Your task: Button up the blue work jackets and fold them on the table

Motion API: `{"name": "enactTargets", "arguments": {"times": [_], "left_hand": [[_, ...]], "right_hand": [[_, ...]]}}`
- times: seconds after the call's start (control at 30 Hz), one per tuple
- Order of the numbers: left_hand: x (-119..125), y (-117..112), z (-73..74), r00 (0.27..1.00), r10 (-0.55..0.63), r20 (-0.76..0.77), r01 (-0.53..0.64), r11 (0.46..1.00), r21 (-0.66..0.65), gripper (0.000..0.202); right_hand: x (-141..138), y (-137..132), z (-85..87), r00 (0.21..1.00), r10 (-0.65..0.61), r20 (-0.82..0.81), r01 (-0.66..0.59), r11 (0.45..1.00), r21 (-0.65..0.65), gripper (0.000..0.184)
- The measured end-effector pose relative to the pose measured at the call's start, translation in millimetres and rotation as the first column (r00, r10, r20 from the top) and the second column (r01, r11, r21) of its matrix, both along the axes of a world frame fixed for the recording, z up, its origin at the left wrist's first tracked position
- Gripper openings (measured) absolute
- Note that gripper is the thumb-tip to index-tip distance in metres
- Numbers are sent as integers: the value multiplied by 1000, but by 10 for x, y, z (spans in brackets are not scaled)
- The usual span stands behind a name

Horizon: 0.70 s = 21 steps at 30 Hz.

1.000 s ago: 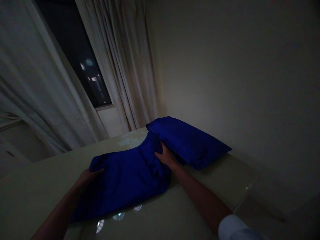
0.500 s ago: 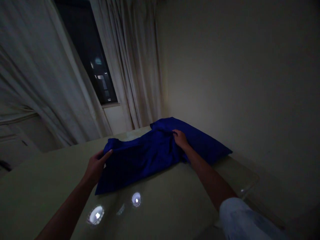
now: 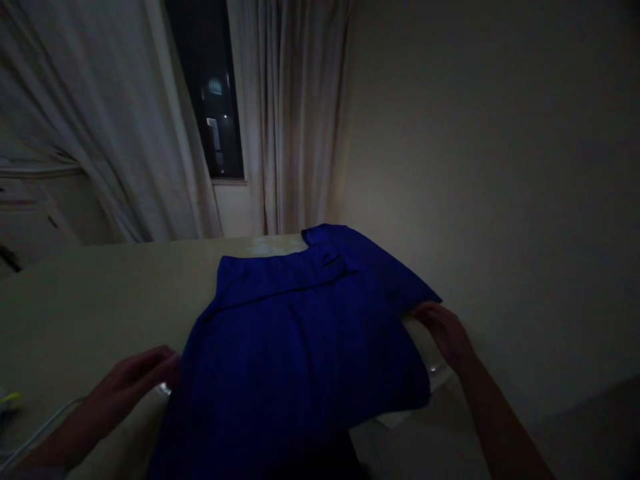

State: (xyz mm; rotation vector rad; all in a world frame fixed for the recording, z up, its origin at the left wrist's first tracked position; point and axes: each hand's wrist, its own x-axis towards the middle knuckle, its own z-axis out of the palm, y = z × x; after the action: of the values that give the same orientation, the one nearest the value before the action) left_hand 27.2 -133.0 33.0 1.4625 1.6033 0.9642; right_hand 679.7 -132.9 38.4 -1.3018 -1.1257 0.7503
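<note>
Neither hand clamps anything that can be seen: the left hand [image 3: 133,385] is open with its fingers together and extended, their tips at the garment's lower left side, while the right hand [image 3: 445,335] reaches the cloth's right edge with its fingers [image 3: 425,313] slightly curled, and whether they pinch the cloth or only touch it cannot be told. Between the hands lies a dark blue garment [image 3: 295,353], spread flat on a pale table [image 3: 100,293], with its far end near the wall and its near part running down out of the bottom of the view. A long folded band of the cloth crosses its upper part, and a corner rises toward the right near the wall. The dim light hides most of the weave and any smaller details. Nothing lies across the cloth or between either hand and it. Just beyond the table stands a plain cream wall [image 3: 485,153], and long pale curtains [image 3: 295,113] hang to the left of it, on both sides of a dark window [image 3: 213,100] showing a few small lights. At the lower left, near the left forearm, a thin pale cable [image 3: 43,423] curves across the table beside a small yellow object [image 3: 9,398].
</note>
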Motion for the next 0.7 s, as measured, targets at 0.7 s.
{"name": "enactTargets", "arguments": {"times": [0.7], "left_hand": [[888,442,-636,716,-108,-690,320,929,187,66]], "right_hand": [[-2729,2328,541,175,345,922,-64,939,-339,29]]}}
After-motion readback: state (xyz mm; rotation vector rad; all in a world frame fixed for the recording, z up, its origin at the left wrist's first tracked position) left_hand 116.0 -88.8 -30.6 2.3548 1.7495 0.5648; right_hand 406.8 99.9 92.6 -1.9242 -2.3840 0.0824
